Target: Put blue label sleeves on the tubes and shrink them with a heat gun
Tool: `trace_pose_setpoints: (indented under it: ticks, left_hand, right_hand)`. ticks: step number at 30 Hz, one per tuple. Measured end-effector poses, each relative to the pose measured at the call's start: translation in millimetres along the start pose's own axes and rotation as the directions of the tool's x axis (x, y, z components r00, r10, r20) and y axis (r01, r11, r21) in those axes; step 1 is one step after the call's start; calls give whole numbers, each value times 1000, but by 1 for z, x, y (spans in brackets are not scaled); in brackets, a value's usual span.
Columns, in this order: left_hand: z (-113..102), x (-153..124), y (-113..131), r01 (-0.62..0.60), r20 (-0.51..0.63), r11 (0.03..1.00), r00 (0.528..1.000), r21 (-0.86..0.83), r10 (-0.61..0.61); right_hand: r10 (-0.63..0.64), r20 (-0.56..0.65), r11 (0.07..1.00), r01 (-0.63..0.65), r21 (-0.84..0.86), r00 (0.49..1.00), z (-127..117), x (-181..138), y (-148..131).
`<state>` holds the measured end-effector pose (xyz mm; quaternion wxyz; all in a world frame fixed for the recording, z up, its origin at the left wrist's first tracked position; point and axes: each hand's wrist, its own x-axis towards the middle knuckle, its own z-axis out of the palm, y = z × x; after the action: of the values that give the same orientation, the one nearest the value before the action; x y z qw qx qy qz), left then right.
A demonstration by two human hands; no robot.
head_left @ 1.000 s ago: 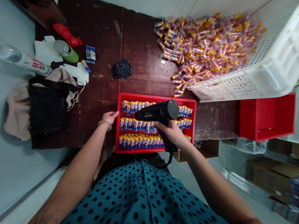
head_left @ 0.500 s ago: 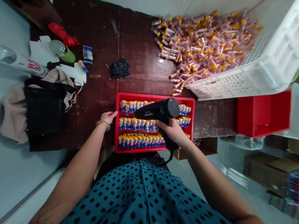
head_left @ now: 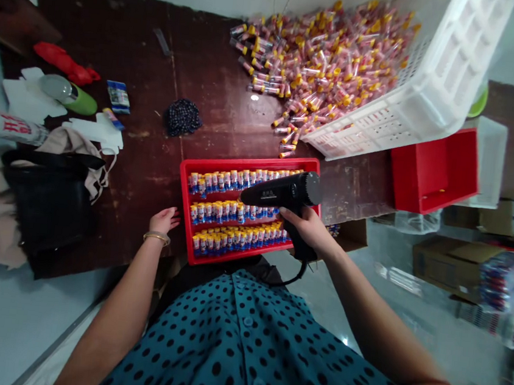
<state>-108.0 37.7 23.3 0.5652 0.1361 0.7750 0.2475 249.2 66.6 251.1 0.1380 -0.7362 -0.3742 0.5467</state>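
A black hair dryer (head_left: 275, 189) is gripped by its handle in my right hand (head_left: 306, 227). Its nozzle points left, over a red tray (head_left: 182, 209) at the table's front edge. Small tubes (head_left: 222, 211) with yellow caps and blue lower parts stand in three rows inside the tray. The dryer and my right hand cover part of the rows' right side. Just off the tray's left rim is my left hand (head_left: 164, 220), holding nothing, its fingers loosely apart.
Clear tubes with yellow caps (head_left: 325, 71) lie heaped beside a tipped white crate (head_left: 397, 124). Farther right sits a red bin (head_left: 434, 171). A dark dotted cloth bundle (head_left: 183, 117), a green jar (head_left: 72, 94) and a black bag (head_left: 47, 198) occupy the left side.
My left hand has come away from the tray's left rim. The dryer has shifted right relative to the tray, and the tray now looks slightly tilted. The camera view has turned.
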Motion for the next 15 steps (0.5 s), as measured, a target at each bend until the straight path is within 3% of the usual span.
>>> trace_pose_setpoints:
  ticks: [5,9,11,15]
  left_hand:
    - [-22,-13,-8,-5,-57,996,998,91,11]
    - [-47,-21,-14,-20,-42,958,999,286,33]
    - [-66,-36,-27,-28,-21,903,999,429,40]
    - [-102,-83,-77,-83,109,718,994,691,10]
  right_hand:
    - [-44,-30,999,45,5,999,3,1,10]
    - [-71,-34,997,70,-31,997,-1,0,10]
    - [-93,-87,995,89,-45,992,-7,-1,8]
    - [4,-85,1000,-4,-5,996,-25,-3,12]
